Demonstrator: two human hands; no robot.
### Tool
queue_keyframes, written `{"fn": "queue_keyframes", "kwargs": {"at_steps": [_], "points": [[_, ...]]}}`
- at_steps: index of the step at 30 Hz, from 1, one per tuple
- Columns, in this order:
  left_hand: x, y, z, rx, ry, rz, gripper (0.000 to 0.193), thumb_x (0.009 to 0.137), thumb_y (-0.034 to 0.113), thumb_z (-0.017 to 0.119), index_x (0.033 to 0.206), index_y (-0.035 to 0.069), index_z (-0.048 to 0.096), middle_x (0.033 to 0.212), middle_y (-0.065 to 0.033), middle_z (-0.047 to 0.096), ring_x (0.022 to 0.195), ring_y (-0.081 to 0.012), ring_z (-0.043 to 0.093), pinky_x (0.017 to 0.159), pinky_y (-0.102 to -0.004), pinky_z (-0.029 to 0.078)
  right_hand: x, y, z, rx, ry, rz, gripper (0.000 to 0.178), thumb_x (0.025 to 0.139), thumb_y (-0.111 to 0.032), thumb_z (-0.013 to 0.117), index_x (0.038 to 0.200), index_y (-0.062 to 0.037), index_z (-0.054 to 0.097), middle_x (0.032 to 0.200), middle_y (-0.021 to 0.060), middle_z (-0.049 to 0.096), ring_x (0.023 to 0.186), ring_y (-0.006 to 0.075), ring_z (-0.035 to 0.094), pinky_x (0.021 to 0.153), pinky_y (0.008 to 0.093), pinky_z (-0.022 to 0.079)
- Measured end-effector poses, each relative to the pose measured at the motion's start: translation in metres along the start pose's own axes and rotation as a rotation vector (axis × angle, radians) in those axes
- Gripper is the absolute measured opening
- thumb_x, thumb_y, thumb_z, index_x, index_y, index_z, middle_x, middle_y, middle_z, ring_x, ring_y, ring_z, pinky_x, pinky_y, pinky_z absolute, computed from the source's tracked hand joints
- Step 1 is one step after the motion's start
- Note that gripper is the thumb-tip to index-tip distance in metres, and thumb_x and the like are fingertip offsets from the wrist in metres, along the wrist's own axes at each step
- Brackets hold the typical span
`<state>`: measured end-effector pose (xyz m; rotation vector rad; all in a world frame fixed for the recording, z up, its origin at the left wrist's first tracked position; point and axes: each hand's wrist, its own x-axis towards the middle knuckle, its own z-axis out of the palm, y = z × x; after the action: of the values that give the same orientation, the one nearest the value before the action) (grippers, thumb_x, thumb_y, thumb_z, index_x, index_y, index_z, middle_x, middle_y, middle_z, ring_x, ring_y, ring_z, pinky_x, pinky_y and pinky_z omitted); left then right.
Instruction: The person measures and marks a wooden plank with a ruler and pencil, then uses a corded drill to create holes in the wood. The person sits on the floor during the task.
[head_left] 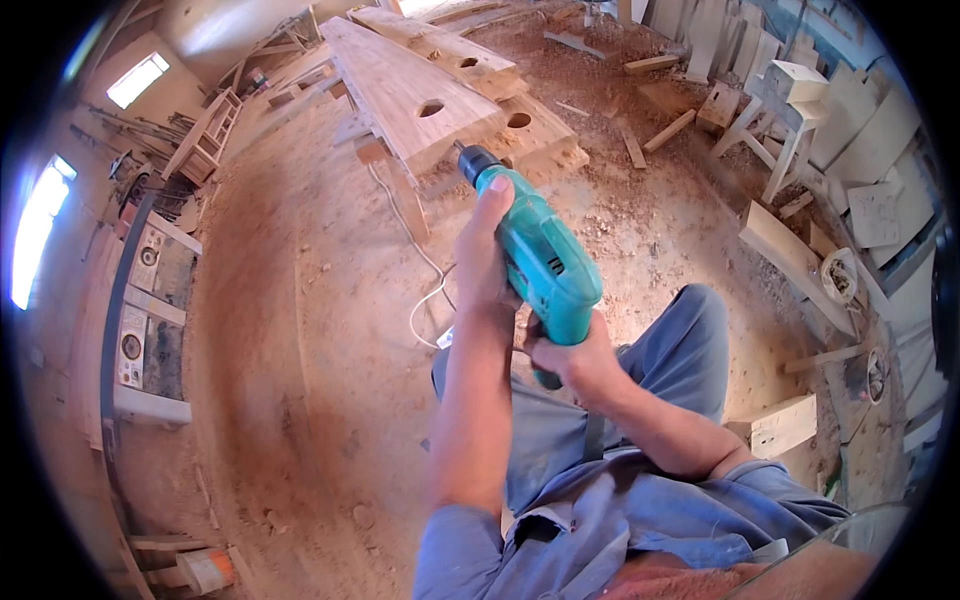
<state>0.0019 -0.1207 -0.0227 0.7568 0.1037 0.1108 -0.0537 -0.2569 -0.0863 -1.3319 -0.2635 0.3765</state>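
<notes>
A teal power drill with a black chuck points forward and a little left, away from me. Around the front of its body is my left hand, closed, with the thumb along the top. My right hand is wrapped round the rear handle, its fingers partly hidden under the drill. The short bit meets or nearly meets the near end of a long wooden plank; whether it has entered the wood I cannot tell. That plank has a round hole close to this end.
Other holed planks lie beside and under it, propped on a wooden block. A white cable trails over the dusty floor. At right stand a wooden stool, a beam and a bucket; a workbench is at left.
</notes>
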Motion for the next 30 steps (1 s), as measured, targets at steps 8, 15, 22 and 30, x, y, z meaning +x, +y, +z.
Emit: {"fn": "queue_keyframes", "kwargs": {"at_steps": [8, 15, 22, 30], "points": [[-0.014, -0.012, 0.000, -0.008, 0.011, -0.019, 0.042, 0.093, 0.045, 0.070, 0.108, 0.007, 0.060, 0.084, -0.0079, 0.065, 0.067, -0.0209, 0.067, 0.061, -0.0359, 0.059, -0.020, 0.010, 0.000, -0.039, 0.001, -0.027, 0.018, 0.078, 0.003, 0.071, 0.094, -0.0017, 0.064, 0.078, 0.0028, 0.063, 0.067, 0.0116, 0.059, 0.059, 0.0280, 0.047], [-0.010, -0.001, -0.004, 0.022, -0.006, -0.052, 0.041, 0.094, 0.043, 0.069, 0.109, 0.006, 0.059, 0.087, -0.0089, 0.065, 0.071, -0.0213, 0.067, 0.065, -0.0366, 0.058, -0.013, 0.004, 0.012, 0.028, 0.020, 0.021, 0.019, 0.078, 0.007, 0.070, 0.093, -0.0028, 0.063, 0.079, 0.0036, 0.063, 0.067, 0.0130, 0.061, 0.059, 0.0295, 0.048], [-0.018, -0.022, 0.003, -0.002, -0.036, 0.020, 0.042, 0.094, 0.043, 0.070, 0.109, 0.006, 0.059, 0.089, -0.0073, 0.064, 0.075, -0.0200, 0.066, 0.068, -0.0352, 0.057, -0.028, -0.006, -0.014, -0.028, -0.019, 0.078, 0.024, 0.077, 0.006, 0.069, 0.098, -0.0018, 0.061, 0.081, 0.0048, 0.064, 0.070, 0.0142, 0.062, 0.062, 0.0301, 0.050], [-0.013, -0.009, 0.007, -0.033, -0.004, -0.006, 0.043, 0.094, 0.044, 0.070, 0.112, 0.006, 0.060, 0.090, -0.0075, 0.064, 0.078, -0.0206, 0.066, 0.070, -0.0351, 0.057, -0.013, -0.006, -0.011, -0.003, -0.029, 0.030, 0.018, 0.076, 0.003, 0.070, 0.092, -0.0018, 0.063, 0.081, 0.0050, 0.065, 0.068, 0.0148, 0.062, 0.062, 0.0309, 0.050]]}}
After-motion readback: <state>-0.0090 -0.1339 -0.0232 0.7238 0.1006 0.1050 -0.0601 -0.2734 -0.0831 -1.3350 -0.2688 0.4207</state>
